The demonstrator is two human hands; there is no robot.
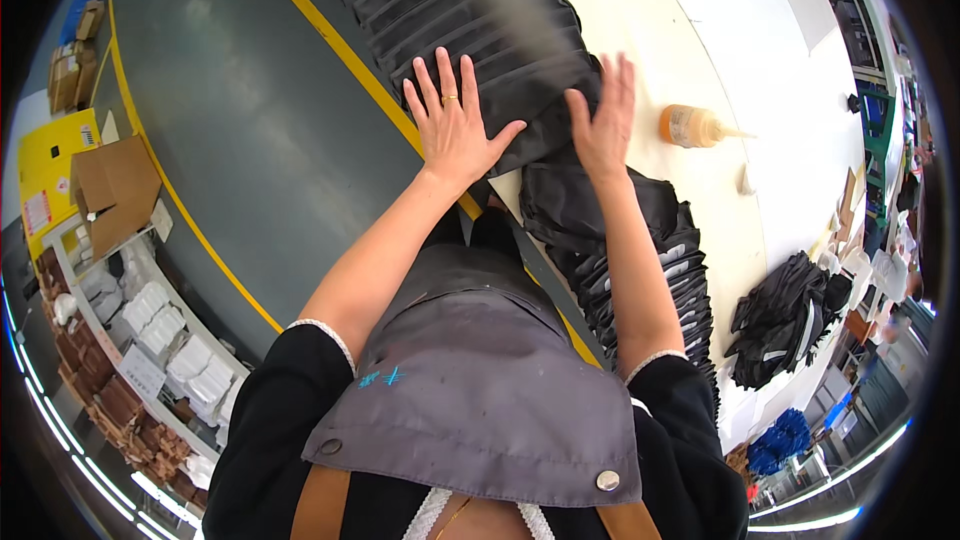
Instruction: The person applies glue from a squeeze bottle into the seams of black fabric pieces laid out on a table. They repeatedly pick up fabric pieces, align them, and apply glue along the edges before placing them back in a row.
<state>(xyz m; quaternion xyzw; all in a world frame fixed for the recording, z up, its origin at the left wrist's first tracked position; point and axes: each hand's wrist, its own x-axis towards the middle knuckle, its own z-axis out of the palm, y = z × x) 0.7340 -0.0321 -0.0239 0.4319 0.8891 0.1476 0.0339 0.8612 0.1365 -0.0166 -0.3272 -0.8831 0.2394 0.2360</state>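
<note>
A long row of overlapping black fabric pieces (pixel 420 0) lies along the left edge of the white table (pixel 640 10). Over its near end my left hand (pixel 455 135) is spread flat, fingers apart, holding nothing. Beside it, at the right edge of the same pieces, my right hand (pixel 604 130) has its fingers stretched out and slightly smeared by motion, with nothing in it. A pale blurred streak crosses the far part of the row; what it is I cannot tell. Under my right forearm runs a second row of layered black pieces (pixel 600 205).
Right of my right hand, a squeeze bottle (pixel 690 127) of amber liquid lies on its side. A heap of black fabric (pixel 785 325) sits farther right. Across the grey floor (pixel 220 100) on the left stand a brown carton (pixel 120 185) and a rack holding white packages (pixel 150 315).
</note>
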